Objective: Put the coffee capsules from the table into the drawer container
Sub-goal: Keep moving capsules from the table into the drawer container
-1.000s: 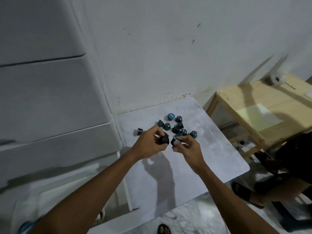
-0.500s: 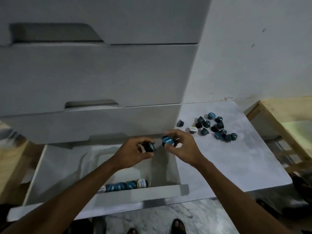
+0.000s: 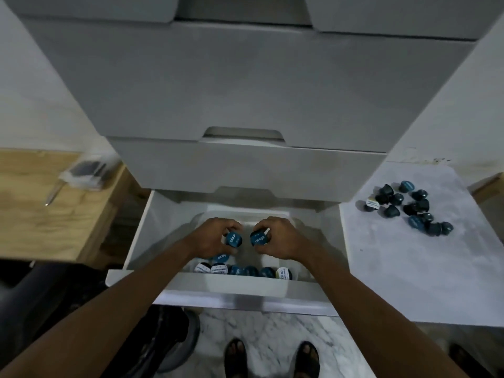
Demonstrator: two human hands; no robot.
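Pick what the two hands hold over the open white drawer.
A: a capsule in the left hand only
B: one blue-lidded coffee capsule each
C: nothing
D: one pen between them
B: the left hand pinches a blue-lidded coffee capsule and the right hand pinches a second blue-lidded capsule, both above the open white drawer.

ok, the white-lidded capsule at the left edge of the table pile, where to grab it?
Probably pinch the white-lidded capsule across its round rim, coming from above and its left. It sits at the left edge of the pile, with bare table on that side and other capsules crowding its right. Its tilt is unclear.
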